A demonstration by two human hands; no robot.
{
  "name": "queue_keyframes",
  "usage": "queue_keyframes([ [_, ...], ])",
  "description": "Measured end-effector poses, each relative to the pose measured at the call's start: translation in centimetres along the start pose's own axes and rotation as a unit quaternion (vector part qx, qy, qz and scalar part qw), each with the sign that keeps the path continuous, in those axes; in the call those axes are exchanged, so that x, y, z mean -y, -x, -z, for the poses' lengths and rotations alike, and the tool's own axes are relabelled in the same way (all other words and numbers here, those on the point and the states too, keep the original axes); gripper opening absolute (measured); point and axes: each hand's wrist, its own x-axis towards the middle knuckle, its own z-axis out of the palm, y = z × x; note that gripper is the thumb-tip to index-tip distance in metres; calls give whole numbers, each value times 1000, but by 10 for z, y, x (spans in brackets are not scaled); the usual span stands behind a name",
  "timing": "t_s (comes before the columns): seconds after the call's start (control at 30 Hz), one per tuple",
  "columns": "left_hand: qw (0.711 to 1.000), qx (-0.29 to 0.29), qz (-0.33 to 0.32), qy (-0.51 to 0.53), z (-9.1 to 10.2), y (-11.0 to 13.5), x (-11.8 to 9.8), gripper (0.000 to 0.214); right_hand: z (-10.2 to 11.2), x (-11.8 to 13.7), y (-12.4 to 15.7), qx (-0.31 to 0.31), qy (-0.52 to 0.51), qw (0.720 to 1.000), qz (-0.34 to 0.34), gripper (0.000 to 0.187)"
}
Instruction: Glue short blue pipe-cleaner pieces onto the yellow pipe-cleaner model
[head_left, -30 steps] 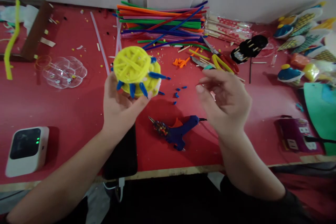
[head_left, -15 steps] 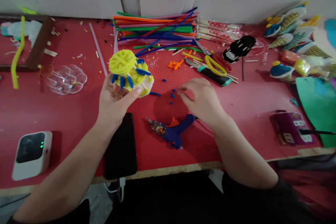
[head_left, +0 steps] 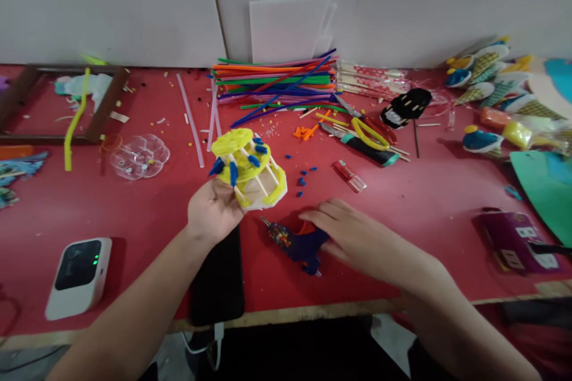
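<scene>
Over the red desk (head_left: 424, 214): a tiered yellow pipe-cleaner model (head_left: 245, 168) is held by the left hand (head_left: 213, 212), fingers closed on its lower side.
Right hand (head_left: 346, 229): just brought from the blue clippings (head_left: 302, 181) to the glue gun (head_left: 292, 245); whether its fingers are closed cannot be told.
Glue gun: now reached, seemingly readied for use.
Model: tilted, blue-tufted above, pale sticks (head_left: 261, 185) exposed below.

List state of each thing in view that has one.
left hand, closed on yellow model
yellow model, held tilted
right hand, at glue gun, grip unclear
glue gun, lying on its side
white device, two green lights lit
black device, flat, white cable at near end
power strip, black plug inserted
pipe cleaners, piled loosely
brown frame, lying flat
</scene>
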Motion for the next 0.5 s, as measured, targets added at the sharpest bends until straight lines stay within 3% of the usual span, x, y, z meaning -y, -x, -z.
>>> queue_keyframes([
  [0.07,993,63,65,77,-1,3,-4,23,-6,-1,-1,15,-16,999,26,49],
  [0.13,988,107,67,93,-4,5,-5,23,-7,-3,0,23,-40,998,37,51],
  [0.2,988,126,47,81,-6,7,-4,26,-6,-6,2,-7,-77,997,28,51],
  [0.27,991,117,25,54,-7,7,1,38,-5,-11,6,-71,-120,990,11,46],
  [0.4,999,45,0,-6,-6,9,10,60,-9,-24,13,-272,-151,949,-52,32],
  [0.5,997,29,-34,-66,-5,12,8,52,-7,-39,21,-372,-137,914,-83,33],
])
